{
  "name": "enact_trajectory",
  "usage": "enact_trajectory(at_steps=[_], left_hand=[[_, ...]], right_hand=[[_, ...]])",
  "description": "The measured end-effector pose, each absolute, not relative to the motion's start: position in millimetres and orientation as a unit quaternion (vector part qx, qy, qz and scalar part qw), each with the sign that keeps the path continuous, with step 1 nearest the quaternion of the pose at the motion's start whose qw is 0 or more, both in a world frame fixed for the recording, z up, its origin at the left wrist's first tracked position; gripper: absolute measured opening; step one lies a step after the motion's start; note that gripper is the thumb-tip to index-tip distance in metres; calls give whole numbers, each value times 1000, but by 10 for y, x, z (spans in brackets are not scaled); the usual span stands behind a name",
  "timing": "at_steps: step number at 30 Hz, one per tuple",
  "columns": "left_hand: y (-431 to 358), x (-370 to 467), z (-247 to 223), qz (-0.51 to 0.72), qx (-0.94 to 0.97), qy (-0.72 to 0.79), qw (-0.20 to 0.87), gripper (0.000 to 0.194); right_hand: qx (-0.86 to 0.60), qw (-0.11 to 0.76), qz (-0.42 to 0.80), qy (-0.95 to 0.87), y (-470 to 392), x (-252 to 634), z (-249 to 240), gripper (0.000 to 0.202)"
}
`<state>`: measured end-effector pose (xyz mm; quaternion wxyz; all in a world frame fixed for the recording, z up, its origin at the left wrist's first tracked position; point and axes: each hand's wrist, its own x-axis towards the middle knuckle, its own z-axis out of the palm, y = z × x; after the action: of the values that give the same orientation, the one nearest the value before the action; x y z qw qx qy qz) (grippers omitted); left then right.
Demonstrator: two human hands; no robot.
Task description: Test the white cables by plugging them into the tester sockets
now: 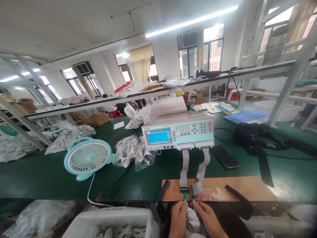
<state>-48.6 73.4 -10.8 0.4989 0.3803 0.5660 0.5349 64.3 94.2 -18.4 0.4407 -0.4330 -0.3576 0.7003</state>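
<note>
Left hand (178, 216) and right hand (209, 219) each pinch an end of a coiled white cable (193, 220) at the sockets (187, 192) on the wooden board (237, 188). The ends appear plugged or nearly so. The tester (178, 132) screen is unreadable. More cables wait in the bin (111, 221); the hands are partly cut off below.

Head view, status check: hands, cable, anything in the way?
Left hand and right hand pinch white cable ends at connectors on wooden board. Tester behind. Nothing blocking.
</note>
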Motion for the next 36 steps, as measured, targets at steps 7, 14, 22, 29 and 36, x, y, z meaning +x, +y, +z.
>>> enact_trajectory(at_steps=[7, 14, 22, 29, 36], left_hand=[[731, -481, -105, 532, 387, 589, 469, 46], [656, -421, -89, 535, 379, 590, 471, 38], [337, -257, -45, 427, 323, 599, 596, 41], [405, -205, -128, 463, 289, 603, 582, 40], [323, -166, 51, 405, 508, 612, 451, 25]], right_hand=[[-437, 466, 678, -363, 919, 631, -87, 49], [-433, 478, 652, -399, 776, 585, -74, 48], [-545, 288, 628, -474, 606, 1750, -54, 38], [-548, 185, 531, -620, 512, 2313, 122, 22], [-401, 226, 783, -419, 367, 1498, 162, 35]])
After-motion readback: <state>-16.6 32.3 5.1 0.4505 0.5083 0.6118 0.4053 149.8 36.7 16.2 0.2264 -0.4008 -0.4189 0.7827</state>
